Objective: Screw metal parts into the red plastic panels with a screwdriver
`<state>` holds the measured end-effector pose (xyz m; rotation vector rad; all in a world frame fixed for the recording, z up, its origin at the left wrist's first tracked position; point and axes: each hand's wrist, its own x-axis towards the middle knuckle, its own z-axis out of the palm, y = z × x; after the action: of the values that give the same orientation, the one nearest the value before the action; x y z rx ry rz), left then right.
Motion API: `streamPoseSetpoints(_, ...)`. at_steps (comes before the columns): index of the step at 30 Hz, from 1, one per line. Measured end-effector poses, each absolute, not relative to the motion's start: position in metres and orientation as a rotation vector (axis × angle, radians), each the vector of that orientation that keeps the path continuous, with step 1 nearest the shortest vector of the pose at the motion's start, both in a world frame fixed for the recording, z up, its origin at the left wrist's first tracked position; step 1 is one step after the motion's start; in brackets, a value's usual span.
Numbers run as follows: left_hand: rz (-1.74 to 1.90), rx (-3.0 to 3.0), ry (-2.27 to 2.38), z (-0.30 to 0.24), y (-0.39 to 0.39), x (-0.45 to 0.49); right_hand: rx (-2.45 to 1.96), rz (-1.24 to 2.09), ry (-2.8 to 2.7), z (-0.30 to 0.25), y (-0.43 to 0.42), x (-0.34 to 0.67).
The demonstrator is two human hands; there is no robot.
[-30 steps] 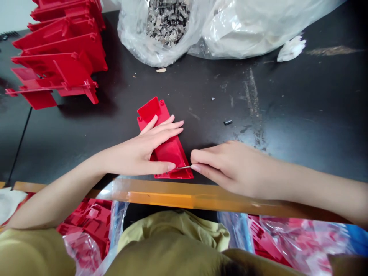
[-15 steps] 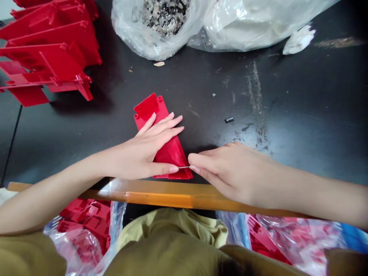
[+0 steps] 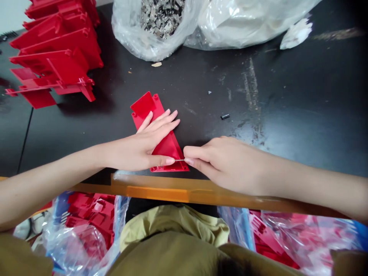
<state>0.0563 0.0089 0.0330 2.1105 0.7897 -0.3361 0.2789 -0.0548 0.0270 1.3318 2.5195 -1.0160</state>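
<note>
A red plastic part (image 3: 168, 147) with an upright flap at its far end lies slanted on the dark table, close to the front edge. Across it rests my left hand (image 3: 149, 142), its fingers spread flat and pressing on the plastic. My right hand (image 3: 221, 163) is closed, thumb and forefinger pinching a thin metal piece (image 3: 179, 160) over the part's near right corner. The left thumb tip touches the other end of that metal piece. Its full shape is hidden by the fingers.
Stacked red plastic parts (image 3: 63, 57) stand at the far left. A clear bag (image 3: 126, 36) of small metal clips is at the back, beside a white plastic bag (image 3: 238, 27). A black scrap (image 3: 225, 116) lies to the right. Orange tape (image 3: 161, 193) lines the table edge above bins of red parts (image 3: 92, 214).
The view has shifted slightly, so everything sits a little differently in the picture. Both hands keep nearly the same place on the red part and the metal piece.
</note>
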Motion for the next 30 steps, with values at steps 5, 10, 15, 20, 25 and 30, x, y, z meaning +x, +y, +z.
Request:
streamPoseSetpoints(5,-0.397,2.072,0.795,0.034,0.010,0.060,1.391,-1.005,2.487,0.026,-0.058,0.277)
streamPoseSetpoints(10,-0.423,2.041,0.819,0.035,0.012,0.065,1.414,-0.996,2.482,0.027,-0.057,0.276)
streamPoseSetpoints(15,-0.384,1.996,0.844,0.039,0.011,0.068,1.389,-0.945,2.532,0.031,-0.057,0.276)
streamPoseSetpoints(20,-0.357,2.003,0.825,0.040,0.011,0.067,1.368,-1.056,2.448,0.031,-0.052,0.275)
streamPoseSetpoints(25,-0.266,1.929,0.849,0.041,0.011,0.064,1.395,-1.378,2.327,0.032,-0.042,0.281)
streamPoseSetpoints(30,-0.213,1.881,0.853,0.042,0.008,0.063,1.323,-1.376,2.363,0.030,-0.041,0.287)
